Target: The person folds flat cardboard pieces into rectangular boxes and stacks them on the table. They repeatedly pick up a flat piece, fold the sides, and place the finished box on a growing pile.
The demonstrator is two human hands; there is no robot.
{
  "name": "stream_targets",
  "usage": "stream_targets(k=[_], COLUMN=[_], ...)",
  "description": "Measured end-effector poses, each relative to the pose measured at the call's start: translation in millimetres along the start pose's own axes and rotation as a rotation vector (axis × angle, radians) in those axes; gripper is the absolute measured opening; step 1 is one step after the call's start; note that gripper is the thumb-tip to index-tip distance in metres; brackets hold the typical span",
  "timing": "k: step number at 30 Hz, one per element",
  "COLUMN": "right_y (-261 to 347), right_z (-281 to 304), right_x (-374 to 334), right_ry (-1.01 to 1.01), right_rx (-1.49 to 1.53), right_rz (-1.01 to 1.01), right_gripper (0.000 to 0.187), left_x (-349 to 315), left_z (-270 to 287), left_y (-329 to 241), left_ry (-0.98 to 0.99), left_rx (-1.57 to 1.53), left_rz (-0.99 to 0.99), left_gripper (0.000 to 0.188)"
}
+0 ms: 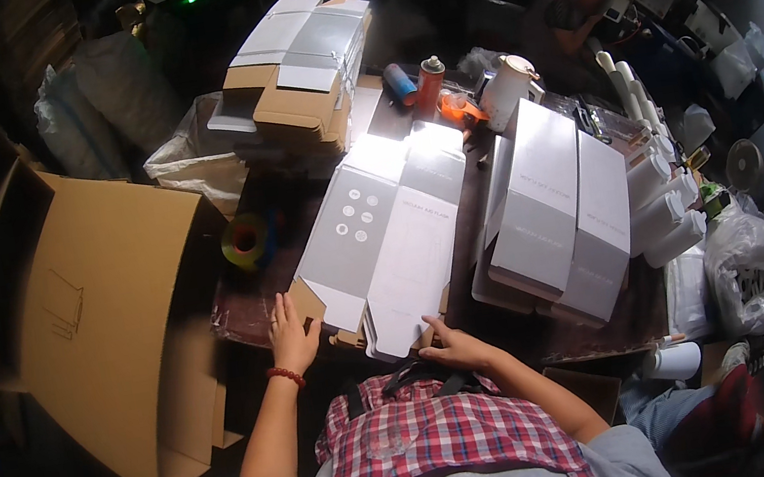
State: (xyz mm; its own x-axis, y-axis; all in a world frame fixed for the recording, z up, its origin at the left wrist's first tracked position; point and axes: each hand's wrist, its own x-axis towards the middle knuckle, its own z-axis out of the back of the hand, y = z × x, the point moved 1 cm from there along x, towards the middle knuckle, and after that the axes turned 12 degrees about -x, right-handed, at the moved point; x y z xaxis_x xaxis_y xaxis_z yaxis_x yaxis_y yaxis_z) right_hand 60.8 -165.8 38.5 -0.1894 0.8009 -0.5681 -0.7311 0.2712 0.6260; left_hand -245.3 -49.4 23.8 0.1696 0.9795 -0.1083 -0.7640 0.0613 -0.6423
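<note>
The flat white box (410, 254) lies on the table (248, 305) before the person, its near end at six o'clock, close to the table's edge. At seven, the left hand (293, 339) has straight fingers and a parted thumb against its brown flap (310, 300). At five, the right hand (459, 346) lays its forefinger on the near edge; whether it grips, I cannot tell. A narrow bare strip divides it from the box stack (541, 203) at three; more bare table shows toward nine, below the tape roll (239, 257).
</note>
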Motion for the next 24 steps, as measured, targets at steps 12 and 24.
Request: stream_targets(k=[12,24], right_y=[23,255], right_z=[15,177], right_x=[-9,-95], right_ry=[-0.166,-1.119], right_rx=[-0.382,-0.654], right_rz=[-0.023,0.991], right_gripper=[0.066,0.065], left_x=[11,-29], left_z=[32,207], left_y=[-28,-223], left_ry=[-0.206,-0.392], left_rx=[-0.883,-0.586], left_rz=[-0.095,-1.19], left_gripper=[0.038,0.021])
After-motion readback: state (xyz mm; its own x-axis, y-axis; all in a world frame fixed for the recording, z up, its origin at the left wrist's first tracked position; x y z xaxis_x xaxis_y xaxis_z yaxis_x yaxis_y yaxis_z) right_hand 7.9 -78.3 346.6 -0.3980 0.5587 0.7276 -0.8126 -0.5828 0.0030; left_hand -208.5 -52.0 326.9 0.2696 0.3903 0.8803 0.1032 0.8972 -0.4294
